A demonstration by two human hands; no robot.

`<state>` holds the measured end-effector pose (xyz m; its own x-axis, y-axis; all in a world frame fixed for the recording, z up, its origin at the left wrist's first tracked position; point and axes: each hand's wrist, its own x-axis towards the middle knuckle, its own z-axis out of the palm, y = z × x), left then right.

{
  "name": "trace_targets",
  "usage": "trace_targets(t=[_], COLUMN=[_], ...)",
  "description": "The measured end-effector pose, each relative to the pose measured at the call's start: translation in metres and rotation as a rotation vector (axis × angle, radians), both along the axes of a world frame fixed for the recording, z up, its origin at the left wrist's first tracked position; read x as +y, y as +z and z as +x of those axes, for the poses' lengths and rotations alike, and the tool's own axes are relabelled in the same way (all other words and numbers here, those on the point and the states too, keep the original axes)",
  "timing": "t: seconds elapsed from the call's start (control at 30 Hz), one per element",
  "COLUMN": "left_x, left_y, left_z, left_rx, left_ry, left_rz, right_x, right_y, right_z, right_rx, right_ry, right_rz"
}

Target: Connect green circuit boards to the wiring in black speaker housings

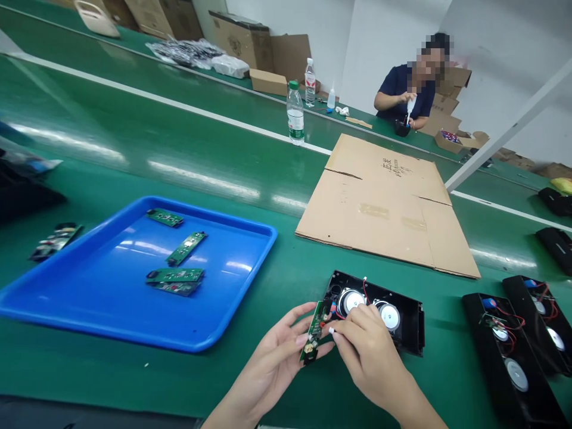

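My left hand (279,348) grips a green circuit board (316,328) by its edges, tilted in front of a black speaker housing (409,333). In my right hand (369,345), thumb and forefinger pinch a small white connector (331,330) close beside the board; whether it touches the board I cannot tell. Two round silver speakers are set in the housing, one at the left (351,302) and one at the right (389,317). Red wire (365,289) shows between them. My right hand covers part of the housing's near side.
Several circuit boards (186,248) lie in a blue tray (241,280), with more boards (56,241) left of it. Flattened cardboard (379,202) lies beyond the housing. More speaker housings (513,363) stand at right. A water bottle (295,116) stands farther back, and a person (409,95) works across the line.
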<state>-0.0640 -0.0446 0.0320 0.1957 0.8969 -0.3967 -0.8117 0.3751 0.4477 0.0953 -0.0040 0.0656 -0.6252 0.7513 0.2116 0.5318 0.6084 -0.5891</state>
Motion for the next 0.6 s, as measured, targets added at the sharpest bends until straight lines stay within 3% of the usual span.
trace_targets(t=[0.07, 0.2, 0.47, 0.6], left_x=[-0.001, -0.004, -0.011, -0.012], left_y=[0.0, -0.002, -0.014, -0.014], left_z=[0.002, 0.003, 0.004, -0.002], left_rx=[0.053, 0.159, 0.351, 0.493], left_ry=[0.004, -0.01, -0.019, -0.111], left_rz=[0.009, 0.041, 0.158, 0.161], right_x=[-0.001, 0.001, -0.003, -0.004], right_y=[-0.002, -0.002, 0.0, -0.003], right_z=[-0.002, -0.002, -0.005, -0.007], right_rx=[-0.06, -0.085, 0.103, 0.148], right_ry=[0.008, 0.021, -0.022, -0.045], right_rz=[0.096, 0.105, -0.246, -0.294])
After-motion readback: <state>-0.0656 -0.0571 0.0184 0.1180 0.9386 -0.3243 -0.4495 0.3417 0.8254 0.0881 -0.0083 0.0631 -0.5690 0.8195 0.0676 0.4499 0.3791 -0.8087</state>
